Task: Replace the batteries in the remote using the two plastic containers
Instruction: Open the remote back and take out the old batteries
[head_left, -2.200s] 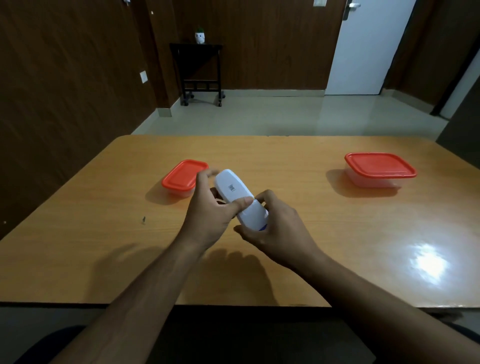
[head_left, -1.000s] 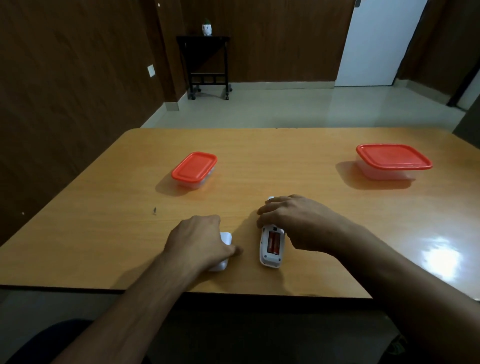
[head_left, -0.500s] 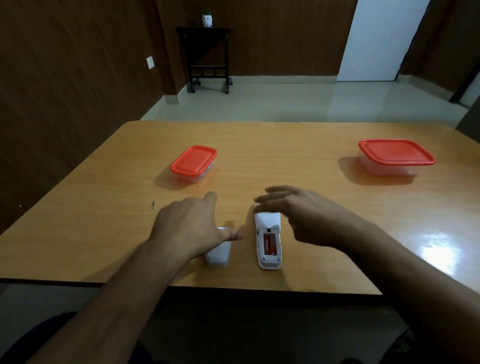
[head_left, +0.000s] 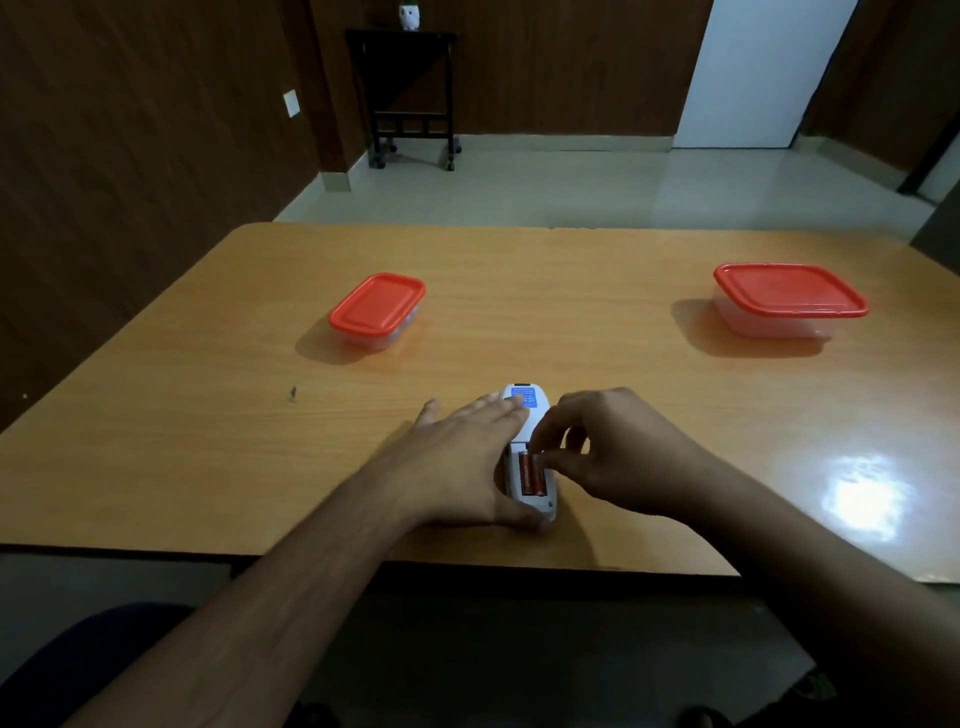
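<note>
The white remote (head_left: 538, 411) lies face down near the table's front edge, its battery bay open. Two orange batteries (head_left: 530, 475) sit side by side in the bay. My left hand (head_left: 457, 457) rests flat along the remote's left side with straight fingers, the thumb against its near end. My right hand (head_left: 623, 452) is curled over the right side, thumb and forefinger pinching the far end of the right battery. The battery cover is hidden. A small red-lidded container (head_left: 376, 309) stands at the back left and a larger one (head_left: 787, 296) at the back right, both closed.
The wooden table (head_left: 571, 312) carries a small dark speck (head_left: 292, 393) at the left and a bright glare patch at the right. Beyond it are a tiled floor, a dark side table (head_left: 410, 93) and a white door.
My left hand has left the cover and moved right onto the remote. My right hand has dropped from above the remote to the batteries, fingers now curled.
</note>
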